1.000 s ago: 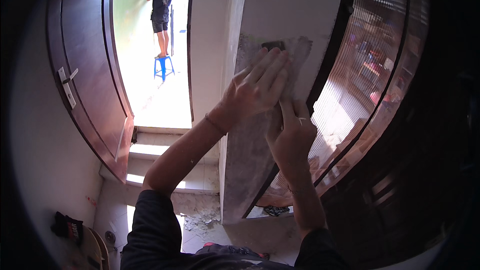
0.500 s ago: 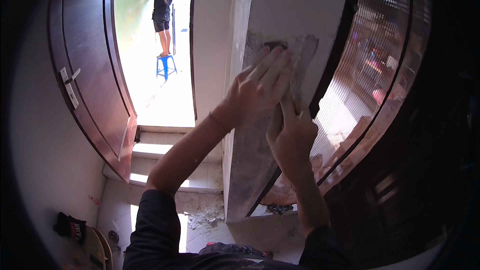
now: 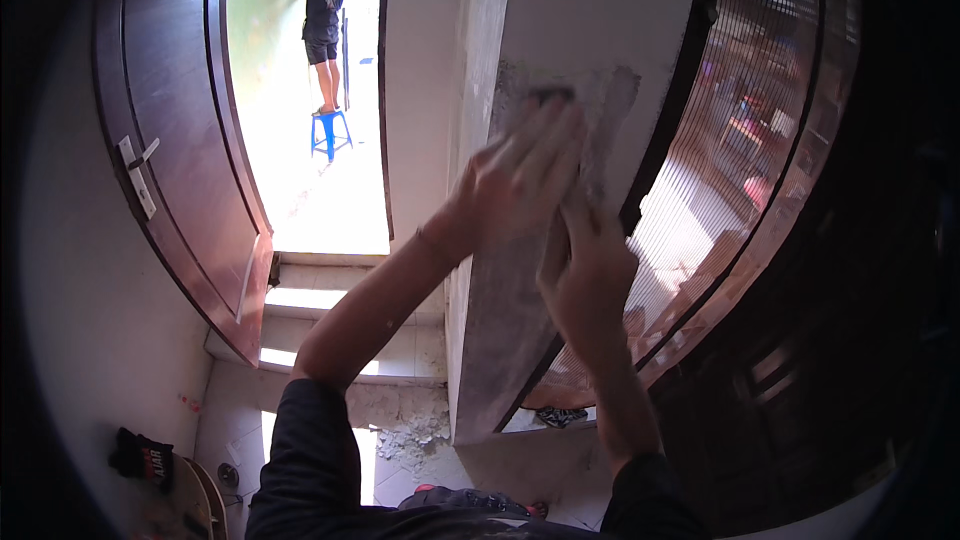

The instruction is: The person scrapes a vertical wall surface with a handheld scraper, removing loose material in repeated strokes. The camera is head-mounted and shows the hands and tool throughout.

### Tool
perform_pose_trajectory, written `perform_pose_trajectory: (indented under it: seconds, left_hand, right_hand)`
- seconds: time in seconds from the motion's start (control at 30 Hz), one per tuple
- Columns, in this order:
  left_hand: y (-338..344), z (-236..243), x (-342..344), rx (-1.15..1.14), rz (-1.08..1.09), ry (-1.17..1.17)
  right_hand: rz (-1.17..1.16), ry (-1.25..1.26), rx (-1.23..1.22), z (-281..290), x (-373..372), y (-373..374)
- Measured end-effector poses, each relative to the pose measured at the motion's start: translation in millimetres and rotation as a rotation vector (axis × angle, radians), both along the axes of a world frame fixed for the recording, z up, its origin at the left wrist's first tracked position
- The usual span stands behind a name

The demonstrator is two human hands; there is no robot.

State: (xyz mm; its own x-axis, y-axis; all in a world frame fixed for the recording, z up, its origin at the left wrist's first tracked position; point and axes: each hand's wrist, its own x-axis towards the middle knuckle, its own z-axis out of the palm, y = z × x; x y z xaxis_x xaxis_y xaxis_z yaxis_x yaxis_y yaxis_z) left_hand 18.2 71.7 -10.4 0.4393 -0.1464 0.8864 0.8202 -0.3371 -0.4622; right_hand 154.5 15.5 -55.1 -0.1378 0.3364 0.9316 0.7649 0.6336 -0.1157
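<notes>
My left hand [image 3: 524,176] lies with fingers stretched out and pressed together over a scraper, whose dark edge [image 3: 553,94] shows just past the fingertips against the wall. Below it, my right hand [image 3: 592,280] is closed round the lower part of the scraper, with the forefinger pointing up along it. Both hands hide most of the tool, and motion blurs them. The wall face [image 3: 610,0] is pale above, with a rough grey patch [image 3: 618,100] around the scraper and darker bare plaster lower down.
To the right stands a ribbed glass panel [image 3: 700,170] in a dark frame. A brown door [image 3: 175,110] hangs open on the left. Beyond the doorway, a person [image 3: 324,10] stands on a blue stool [image 3: 330,133]. Steps [image 3: 330,280] and crumbled debris [image 3: 415,437] lie below.
My hands and the scraper have shifted slightly along the wall, the right hand a little downward. The tool's edge is more blurred now. The person on the stool looks nearly unchanged.
</notes>
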Motion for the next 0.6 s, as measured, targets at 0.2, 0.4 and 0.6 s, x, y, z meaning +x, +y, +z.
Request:
perform_pose_trajectory:
  seconds: [0.2, 0.4, 0.6]
  left_hand:
    - [-4.5, -2.5, 1.2, -0.002, -0.003, 0.025]
    - [-2.2, 23.3, 4.8, 0.004, -0.006, 0.010]
    - [-8.0, 0.4, 6.2, 0.013, 0.016, 0.012]
  right_hand:
    - [0.020, 0.048, -0.044, -2.9, 1.6, -1.9]
    - [-0.022, 0.018, 0.045, 17.1, 1.3, 8.4]
    - [0.030, 0.025, -0.040, 0.3, 6.0, -7.6]
